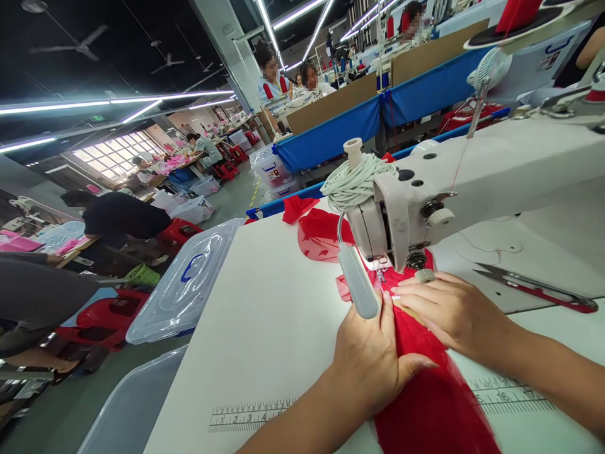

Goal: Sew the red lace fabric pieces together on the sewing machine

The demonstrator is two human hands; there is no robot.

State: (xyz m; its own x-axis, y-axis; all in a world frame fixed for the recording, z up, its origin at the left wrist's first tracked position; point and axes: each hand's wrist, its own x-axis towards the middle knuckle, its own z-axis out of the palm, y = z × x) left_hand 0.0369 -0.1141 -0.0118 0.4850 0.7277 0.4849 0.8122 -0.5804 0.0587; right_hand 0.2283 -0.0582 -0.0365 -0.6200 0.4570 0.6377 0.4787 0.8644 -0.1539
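Red lace fabric [425, 391] runs from the table's front edge up under the needle of a white sewing machine [515, 170]. My left hand [366, 353] lies on the fabric's left side, its fingers stretched toward the presser foot [380, 275] and its thumb spread apart. From the right, my right hand [449, 309] rests with fingers extended over the fabric close to the foot; its thumb is hidden. Part of my left fingers is covered by a grey lamp [358, 280]. More red sheer fabric [324, 233] lies behind the needle.
Red-handled thread snips [539, 287] lie right of my right hand. Pale green cord [357, 180] is coiled on the machine head. Printed rulers [250, 416] mark the white table [227, 340]. Lidded plastic bins [189, 277] stand left. Several people sit at other workstations.
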